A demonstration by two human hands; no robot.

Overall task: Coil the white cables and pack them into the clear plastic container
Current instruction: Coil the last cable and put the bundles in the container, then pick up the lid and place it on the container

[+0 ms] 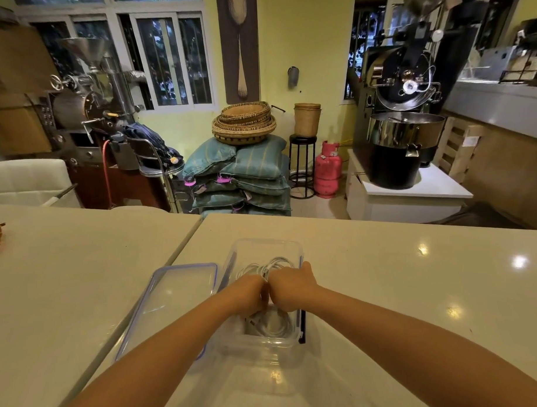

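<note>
— Where are the white cables (265, 269)?

— Inside the clear plastic container (267, 345), which stands open on the pale countertop (385, 275). One bundle of loops shows at the far end of the box, beyond the knuckles, and another coil lies at the near end, below the wrists.

— And the hands?

— Both are down in the container, side by side, knuckles touching or nearly so. The left hand (249, 295) is curled into a fist over the cables; the right hand (291, 289) is curled the same way, its thumb lying along the container's right rim. The fingers are folded under, so I cannot tell whether either one actually grips a cable or only presses on the pile.

— What sits beside the box?

— Its lid (173, 301), clear with a bluish-purple edge, lies flat just to the left, touching or nearly touching the container wall. It rests across the seam where two counter slabs meet.

— Further out?

— Past the counter edge, a stack of teal sacks (245, 173) with woven baskets (244, 122) on top, a pink gas cylinder (328, 169) to their right, and a black coffee roaster (401, 107) on a white stand. Another roaster (87, 103) stands at the left, by the barred windows.
</note>
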